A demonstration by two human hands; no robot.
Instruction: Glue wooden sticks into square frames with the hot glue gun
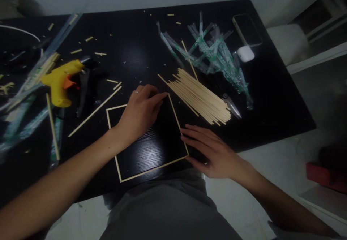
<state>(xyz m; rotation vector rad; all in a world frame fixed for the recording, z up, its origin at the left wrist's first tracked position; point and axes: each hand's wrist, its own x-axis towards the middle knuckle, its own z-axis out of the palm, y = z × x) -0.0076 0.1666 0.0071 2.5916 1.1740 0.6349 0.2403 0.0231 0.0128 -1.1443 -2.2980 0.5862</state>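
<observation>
A four-sided frame of thin wooden sticks lies flat on the black table in front of me. My left hand reaches over it, with thumb and fingertips pinched at its far right corner; the hand covers part of the far stick. My right hand rests at the right side, fingers stretched out and touching the right stick near the close corner. Just beyond the right hand is a pile of loose wooden sticks. A yellow glue gun with an orange trigger lies to the left.
Crumpled clear and green plastic wrappers lie at the back right, near scissors, a phone and a white earbud case. One loose stick and several short offcuts lie left of the frame. More plastic strips are at far left.
</observation>
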